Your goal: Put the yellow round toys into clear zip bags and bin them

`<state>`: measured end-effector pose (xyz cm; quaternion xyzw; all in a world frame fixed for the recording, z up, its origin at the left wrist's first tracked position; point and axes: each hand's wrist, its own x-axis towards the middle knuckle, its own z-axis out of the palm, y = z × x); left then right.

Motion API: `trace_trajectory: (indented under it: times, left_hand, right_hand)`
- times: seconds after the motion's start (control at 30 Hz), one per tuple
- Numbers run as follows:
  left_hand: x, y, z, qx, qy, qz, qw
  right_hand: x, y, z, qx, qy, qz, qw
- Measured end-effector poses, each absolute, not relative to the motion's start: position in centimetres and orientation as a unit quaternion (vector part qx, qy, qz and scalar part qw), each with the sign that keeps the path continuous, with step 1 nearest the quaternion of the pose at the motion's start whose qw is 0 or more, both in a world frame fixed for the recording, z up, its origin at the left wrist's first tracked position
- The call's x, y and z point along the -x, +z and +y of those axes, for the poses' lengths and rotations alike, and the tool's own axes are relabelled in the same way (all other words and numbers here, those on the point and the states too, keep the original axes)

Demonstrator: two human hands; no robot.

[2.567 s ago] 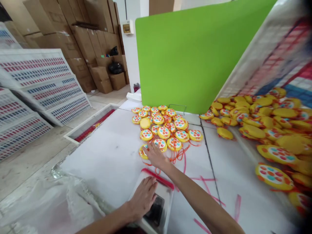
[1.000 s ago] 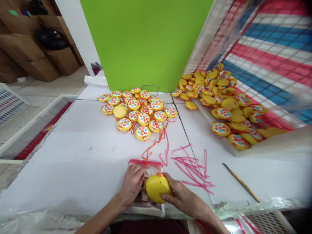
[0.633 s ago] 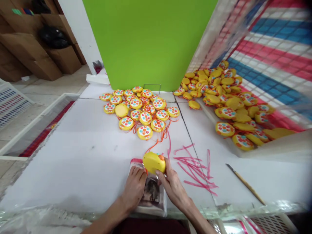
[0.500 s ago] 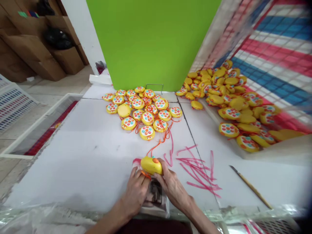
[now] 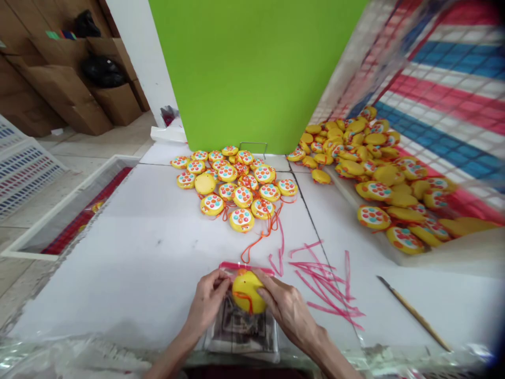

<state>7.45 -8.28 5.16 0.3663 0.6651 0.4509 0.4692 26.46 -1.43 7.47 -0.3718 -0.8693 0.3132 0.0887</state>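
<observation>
My right hand [image 5: 286, 300] grips a yellow round toy [image 5: 248, 289] with its plain back up and an orange cord loop [image 5: 244, 300] across it. To the left of it, my left hand [image 5: 209, 297] is closed in a pinch beside the toy's edge. What its fingertips hold, if anything, I cannot make out. Beneath both hands lies a clear tray with a red edge [image 5: 242, 337] and something dark inside. Ahead is a heap of similar yellow toys [image 5: 241, 220], most with coloured dots on white faces; orange cords [image 5: 256, 242] trail from it.
A larger pile of yellow toys [image 5: 402, 216] fills a pale tray on the right, by a striped sheet behind mesh. A thin brush-like tool with a wooden handle [image 5: 418, 316] lies front right. A green panel [image 5: 256, 73] stands behind; a white crate [image 5: 27, 173] is left.
The yellow toy has turned from tilted to back-up, showing the cord across it. My left hand has shifted left to the toy's edge, uncovering more of the clear tray.
</observation>
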Motion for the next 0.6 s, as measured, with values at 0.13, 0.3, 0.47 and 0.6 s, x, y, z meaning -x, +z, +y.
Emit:
trace_trajectory:
  times: [0.13, 0.3, 0.47, 0.6]
  left_hand:
    - [-8.4, 5.3, -8.1, -0.357, 0.471, 0.647, 0.482]
    - [-8.5, 5.5, -8.6, -0.311, 0.479, 0.621, 0.538]
    - [-8.3, 5.3, -9.0, -0.33, 0.472, 0.609, 0.545]
    - [-8.6, 5.8, -8.9, -0.418, 0.423, 0.651, 0.472]
  right_hand:
    - [-26.6, 8.3, -0.7, 0.298, 0.238, -0.925, -0.006]
    - [-25.2, 8.5, -1.1, 0.318, 0.167, -0.932, 0.045]
    - [-22.8, 7.5, -2.1, 0.31, 0.19, -0.918, 0.158]
    - [-21.3, 6.8, -2.2, 0.29, 0.144, -0.936, 0.14]
